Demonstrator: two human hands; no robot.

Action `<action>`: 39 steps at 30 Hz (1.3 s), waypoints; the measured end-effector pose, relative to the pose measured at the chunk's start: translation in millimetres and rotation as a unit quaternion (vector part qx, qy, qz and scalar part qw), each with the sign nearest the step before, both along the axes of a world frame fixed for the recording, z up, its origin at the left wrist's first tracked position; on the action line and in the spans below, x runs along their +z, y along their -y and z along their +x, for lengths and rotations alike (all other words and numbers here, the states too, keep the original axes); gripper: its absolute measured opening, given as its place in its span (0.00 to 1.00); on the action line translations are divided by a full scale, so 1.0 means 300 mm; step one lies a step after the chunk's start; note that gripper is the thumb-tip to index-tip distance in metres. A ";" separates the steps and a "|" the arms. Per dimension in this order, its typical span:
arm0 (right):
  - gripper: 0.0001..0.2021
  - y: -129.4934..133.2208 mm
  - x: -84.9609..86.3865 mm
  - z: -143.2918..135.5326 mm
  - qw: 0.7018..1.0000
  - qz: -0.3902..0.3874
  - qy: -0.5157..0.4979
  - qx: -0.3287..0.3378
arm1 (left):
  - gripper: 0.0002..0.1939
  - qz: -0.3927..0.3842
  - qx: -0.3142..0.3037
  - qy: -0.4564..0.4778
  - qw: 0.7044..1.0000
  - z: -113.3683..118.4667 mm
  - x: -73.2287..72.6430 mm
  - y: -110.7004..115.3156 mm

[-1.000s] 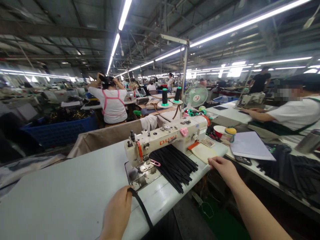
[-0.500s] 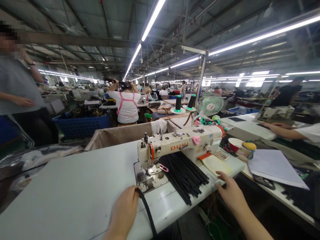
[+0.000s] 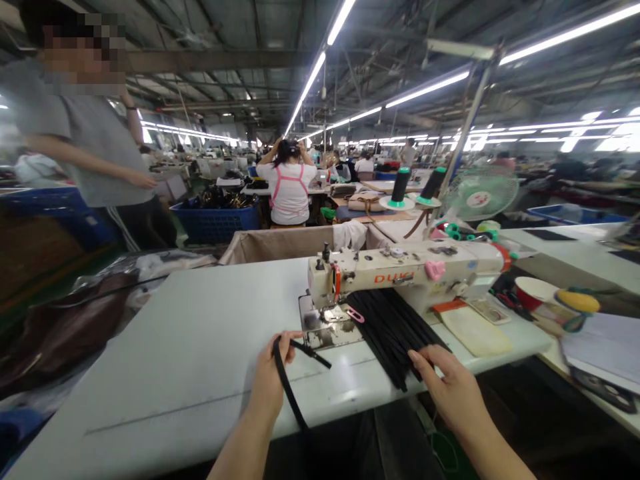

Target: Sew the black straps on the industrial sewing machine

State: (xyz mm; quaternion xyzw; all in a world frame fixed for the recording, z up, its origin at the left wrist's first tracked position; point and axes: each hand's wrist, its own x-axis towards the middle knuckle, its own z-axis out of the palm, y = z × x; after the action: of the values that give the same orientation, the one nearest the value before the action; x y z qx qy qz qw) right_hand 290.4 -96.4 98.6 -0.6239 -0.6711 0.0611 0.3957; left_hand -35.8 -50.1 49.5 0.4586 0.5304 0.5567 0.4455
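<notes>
A long black strip [image 3: 289, 389] is pinched in my left hand [image 3: 273, 370], its short end lying over the table toward the sewing machine and the rest hanging past the front edge. Under the arm of the white sewing machine [image 3: 400, 267] lies a fanned bundle of black strips [image 3: 395, 327]. My right hand [image 3: 443, 373] is at the bundle's right front, thumb and fingertips closed on the strips there. A pink clip [image 3: 355, 315] rests by the needle plate at the bundle's far end.
A yellow cloth [image 3: 475, 330] lies right of the bundle, with a red-rimmed bowl [image 3: 535, 292] beyond. Behind the machine stand thread spools [image 3: 399, 187] and a green fan [image 3: 480, 193]. A person in grey [image 3: 100, 147] stands at left; another sits ahead.
My right hand has moved onto the bundle and closed at it. The strip's short end now shows beyond my left hand. The view has turned left.
</notes>
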 end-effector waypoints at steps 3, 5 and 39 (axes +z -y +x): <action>0.11 -0.019 -0.006 -0.111 0.992 0.029 -0.008 0.125 | 0.30 -0.020 -0.015 0.172 0.985 0.016 0.037 0.016; 0.10 -0.034 -0.020 -0.172 0.984 0.038 0.002 0.173 | 0.27 -0.035 -0.029 0.250 0.967 0.020 0.061 0.020; 0.13 -0.106 -0.105 -0.313 0.922 0.088 0.033 0.375 | 0.16 -0.087 -0.083 -0.018 0.993 0.043 0.016 -0.161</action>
State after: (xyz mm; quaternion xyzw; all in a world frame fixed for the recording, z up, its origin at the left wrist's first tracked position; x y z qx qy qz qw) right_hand 196.5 -64.7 67.2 -0.2912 -0.8713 0.1251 0.3748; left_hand -22.8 -1.9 54.2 0.4706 0.5447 0.4615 0.5186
